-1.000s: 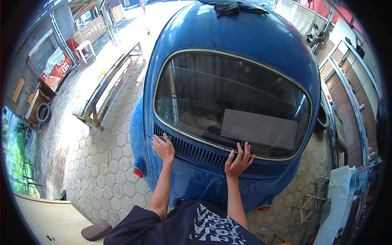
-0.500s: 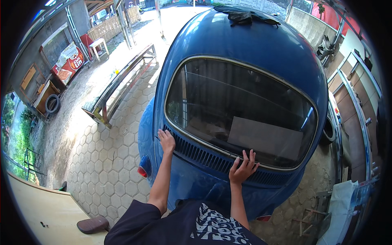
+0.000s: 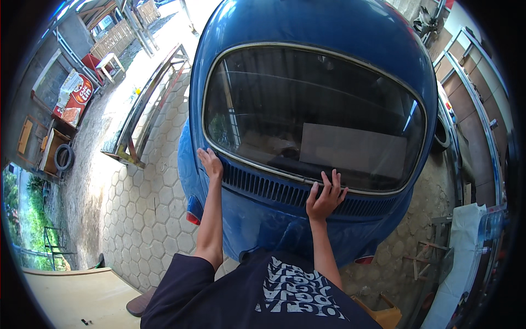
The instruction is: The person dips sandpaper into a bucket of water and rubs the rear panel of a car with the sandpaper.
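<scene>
Car (image 3: 296,131) roof's cropped up top; your left hand (image 3: 211,164) loosely spread, right hand (image 3: 324,202) fanned beside the window (image 3: 315,104), white print across your shirt (image 3: 298,290).

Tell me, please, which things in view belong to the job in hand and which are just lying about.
In the job, it seems:
blue car
rear window
vent slots below the glass
left hand, near the window's lower-left corner
right hand, at its lower edge

Just lying about, apparently:
long bench
tyre at far left
white stool
</scene>
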